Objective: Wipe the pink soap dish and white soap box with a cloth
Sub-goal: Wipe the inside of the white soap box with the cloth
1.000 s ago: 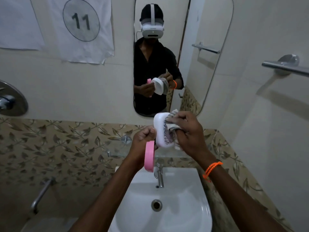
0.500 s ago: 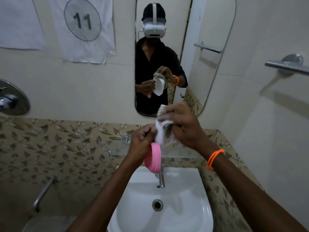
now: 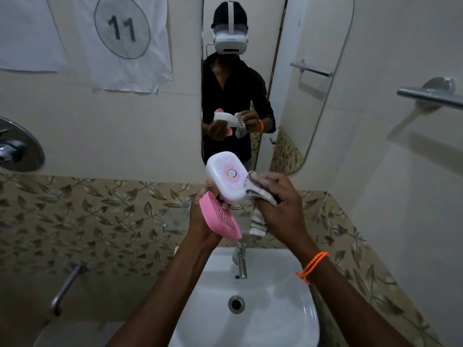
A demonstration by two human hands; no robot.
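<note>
Above the sink, my left hand point(image 3: 204, 221) grips both the white soap box point(image 3: 228, 176) and the pink soap dish point(image 3: 220, 220). The box is tilted, its flat face with a round sticker turned toward me. The pink dish hangs below it, slotted face showing. My right hand point(image 3: 280, 199) holds a striped grey-white cloth point(image 3: 259, 194), bunched against the right edge of the white box, with one end dangling down.
A white washbasin point(image 3: 288, 319) with a chrome tap point(image 3: 240, 261) lies below my hands. A glass shelf point(image 3: 175, 219) is on the leaf-patterned tile wall. A mirror point(image 3: 313, 33) hangs ahead, a towel bar point(image 3: 431, 96) at right, a shower valve point(image 3: 17, 146) at left.
The white box has been turned from edge-on to show its flat stickered face. The cloth hand has moved from the box's top to its right edge. The pink dish swung to face me.
</note>
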